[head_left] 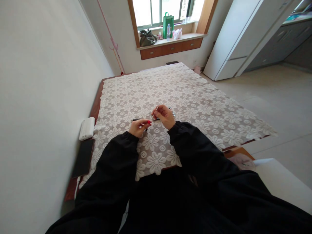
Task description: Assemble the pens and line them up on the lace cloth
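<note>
thin stick pinched between two hands over the lace cloth

the thin pale stick (154,113) runs on a slant, its upper end pointing up and to the right, its lower end down toward the left. the right hand (165,116) has its fingers curled in narrow around the upper part of the stick, holding it near the top. the left hand (139,127) sits just below and to the left, fingers closed narrow, red-painted fingertips (149,122) meeting the stick's lower end; what else this hand grips is too small to tell. a small dark object (135,120) lies flat on the cloth just beside the left hand, and something small and shiny (173,113) shows just past the right hand's knuckles. both hands hover low above the white flower-patterned lace cloth (195,97) that covers the table. counted: one stick, two hands, two black sleeves. at the table's left edge, well apart from the hands, lie one white power bank (86,128) and one dark phone (83,158)
</note>
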`<act>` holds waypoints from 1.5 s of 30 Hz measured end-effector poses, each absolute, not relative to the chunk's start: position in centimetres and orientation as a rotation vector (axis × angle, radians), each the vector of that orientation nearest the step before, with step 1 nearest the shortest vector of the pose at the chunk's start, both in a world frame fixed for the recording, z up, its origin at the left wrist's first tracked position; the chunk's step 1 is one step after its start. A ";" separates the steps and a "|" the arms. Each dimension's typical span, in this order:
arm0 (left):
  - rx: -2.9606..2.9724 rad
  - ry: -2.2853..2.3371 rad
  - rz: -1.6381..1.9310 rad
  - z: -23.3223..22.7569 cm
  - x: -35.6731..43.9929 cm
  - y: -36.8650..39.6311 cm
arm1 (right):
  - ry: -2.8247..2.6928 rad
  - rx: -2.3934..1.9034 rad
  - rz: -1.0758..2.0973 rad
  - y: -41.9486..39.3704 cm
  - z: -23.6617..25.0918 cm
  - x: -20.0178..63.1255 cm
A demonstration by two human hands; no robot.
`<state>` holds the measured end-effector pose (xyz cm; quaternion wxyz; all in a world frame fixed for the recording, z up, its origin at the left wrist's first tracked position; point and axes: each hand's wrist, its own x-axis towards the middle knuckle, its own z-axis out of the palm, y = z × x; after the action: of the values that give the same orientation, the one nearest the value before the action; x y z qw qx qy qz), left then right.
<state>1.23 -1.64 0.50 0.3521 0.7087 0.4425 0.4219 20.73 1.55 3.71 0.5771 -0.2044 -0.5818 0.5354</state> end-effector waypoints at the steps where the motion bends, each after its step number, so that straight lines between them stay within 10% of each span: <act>1: 1.839 1.146 1.092 0.5 1.2 -1.6 | -1.369 -0.472 1.251 1.6 3.7 20.7; 45: 2.041 1.062 1.240 1.4 1.8 -2.0 | -1.929 -0.628 0.609 0.5 3.9 21.3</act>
<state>1.82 -1.97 1.42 0.2611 0.7538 0.3924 0.4579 21.29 0.51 3.86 0.4896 -0.2587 -0.7941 0.2506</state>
